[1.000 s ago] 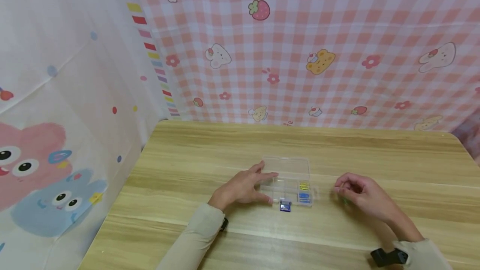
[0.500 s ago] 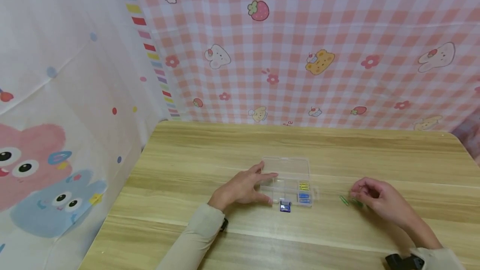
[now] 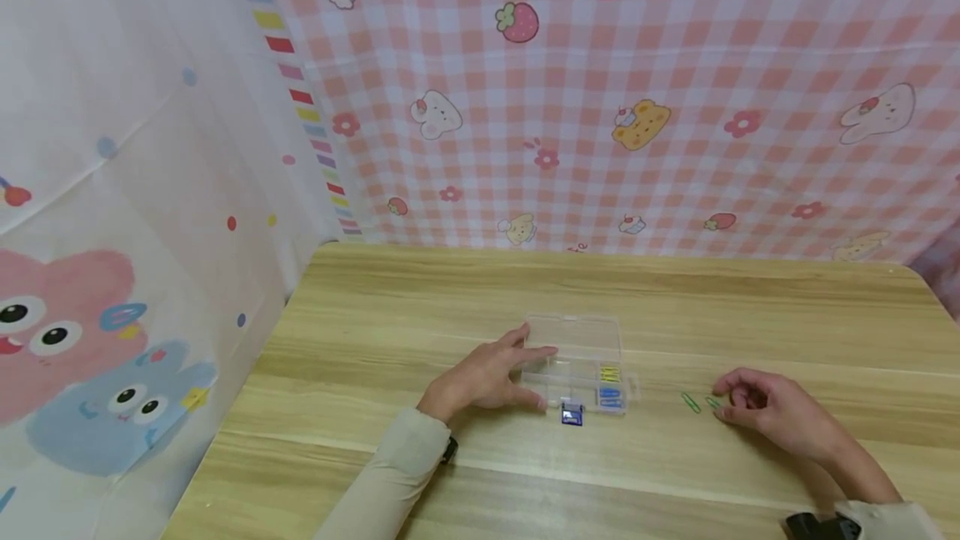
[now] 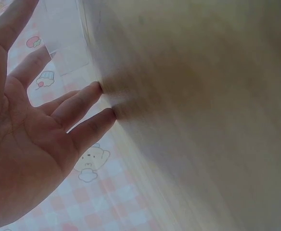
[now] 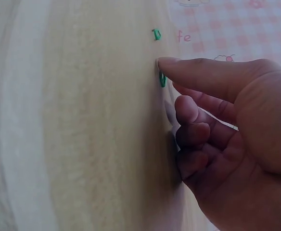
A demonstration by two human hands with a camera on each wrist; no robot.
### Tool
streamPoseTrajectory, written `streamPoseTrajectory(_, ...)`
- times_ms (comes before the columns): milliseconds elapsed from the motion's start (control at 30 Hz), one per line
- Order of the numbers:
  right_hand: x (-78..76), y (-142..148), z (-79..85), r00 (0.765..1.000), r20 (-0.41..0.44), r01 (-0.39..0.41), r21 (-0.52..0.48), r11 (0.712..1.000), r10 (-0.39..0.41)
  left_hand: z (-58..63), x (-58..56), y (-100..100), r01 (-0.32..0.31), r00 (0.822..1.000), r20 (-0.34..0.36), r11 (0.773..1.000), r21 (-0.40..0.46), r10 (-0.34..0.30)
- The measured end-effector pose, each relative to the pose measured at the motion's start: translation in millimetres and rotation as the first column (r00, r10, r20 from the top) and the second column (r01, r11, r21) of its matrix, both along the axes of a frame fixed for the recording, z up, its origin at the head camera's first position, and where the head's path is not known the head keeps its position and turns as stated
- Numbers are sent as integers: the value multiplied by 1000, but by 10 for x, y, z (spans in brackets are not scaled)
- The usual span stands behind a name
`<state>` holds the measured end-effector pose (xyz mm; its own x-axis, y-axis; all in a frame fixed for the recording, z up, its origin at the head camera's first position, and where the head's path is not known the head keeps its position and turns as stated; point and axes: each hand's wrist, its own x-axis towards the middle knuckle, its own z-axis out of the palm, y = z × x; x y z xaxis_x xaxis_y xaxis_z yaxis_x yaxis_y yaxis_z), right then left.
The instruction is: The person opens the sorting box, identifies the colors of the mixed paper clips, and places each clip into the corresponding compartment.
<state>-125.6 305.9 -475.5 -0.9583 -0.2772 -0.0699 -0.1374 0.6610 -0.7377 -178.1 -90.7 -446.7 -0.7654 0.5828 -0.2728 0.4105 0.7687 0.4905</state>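
A clear plastic compartment box (image 3: pixel 573 367) sits mid-table with its lid (image 3: pixel 573 333) laid back. Yellow paper clips (image 3: pixel 610 374) fill a right compartment; blue paper clips (image 3: pixel 611 397) lie in the one in front. My left hand (image 3: pixel 487 373) spreads over the box's left side, thumb near the front edge, and grips nothing. Right of the box, one green paper clip (image 3: pixel 691 403) lies on the table. Another green paper clip (image 3: pixel 712 402) lies at the thumb and index fingertips of my right hand (image 3: pixel 776 411). In the right wrist view the thumb tip (image 5: pixel 167 65) overlaps that clip (image 5: pixel 162 79); the other fingers are curled.
A small dark blue, shiny piece (image 3: pixel 572 414) sits at the box's front edge. The wooden table (image 3: pixel 420 290) ends against a pink checked cloth (image 3: pixel 480 165) at the back. A white printed cloth (image 3: pixel 180 190) hangs at the left.
My right hand has moved right and slightly toward me, away from the box, uncovering the two green paper clips. My left hand and the box have stayed put.
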Motion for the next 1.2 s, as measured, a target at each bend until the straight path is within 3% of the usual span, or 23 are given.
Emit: streamPoseTrajectory(1200, 25, -39, -65, 999, -41, 3, 30, 1000, -2, -15, 1, -8, -8, 1000, 15, 1000, 8, 8)
